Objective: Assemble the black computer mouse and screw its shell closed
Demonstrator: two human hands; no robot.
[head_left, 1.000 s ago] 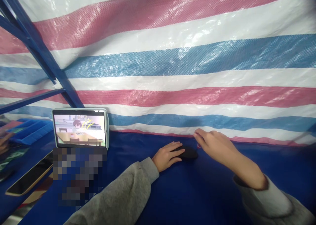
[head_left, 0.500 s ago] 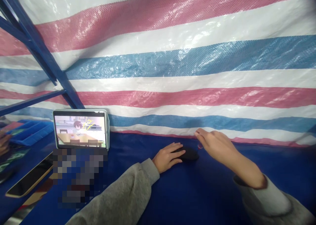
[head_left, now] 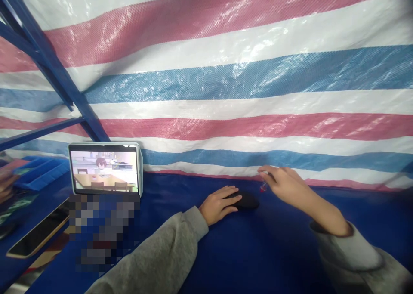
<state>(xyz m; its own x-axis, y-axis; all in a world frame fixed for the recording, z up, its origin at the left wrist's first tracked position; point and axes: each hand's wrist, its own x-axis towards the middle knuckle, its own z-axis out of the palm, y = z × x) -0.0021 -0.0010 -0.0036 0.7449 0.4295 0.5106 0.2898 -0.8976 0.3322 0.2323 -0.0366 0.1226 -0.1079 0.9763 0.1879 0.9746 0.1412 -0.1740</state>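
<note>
A small dark oval object (head_left: pixel 248 200) lies on the blue table cover (head_left: pixel 258 251). My left hand (head_left: pixel 218 204) rests at its left end, fingers laid over it and pinning it to the cover. My right hand (head_left: pixel 285 183) hovers just right of and above the object. Its thumb and fingertips pinch a tiny red-tipped piece (head_left: pixel 262 187), which is too small to make out. Grey sleeves cover both my forearms.
A tablet (head_left: pixel 105 168) playing a video stands at the left, with a blurred patch below it. A phone (head_left: pixel 37 233) lies at the left edge near blue bins (head_left: pixel 40 170). The striped tarp wall (head_left: pixel 226 91) closes the back. A blue steel frame (head_left: pixel 48 66) slants at the left.
My right hand has risen a little and drawn right, away from the dark object, fingertips pinched together. My left hand has stayed on the object.
</note>
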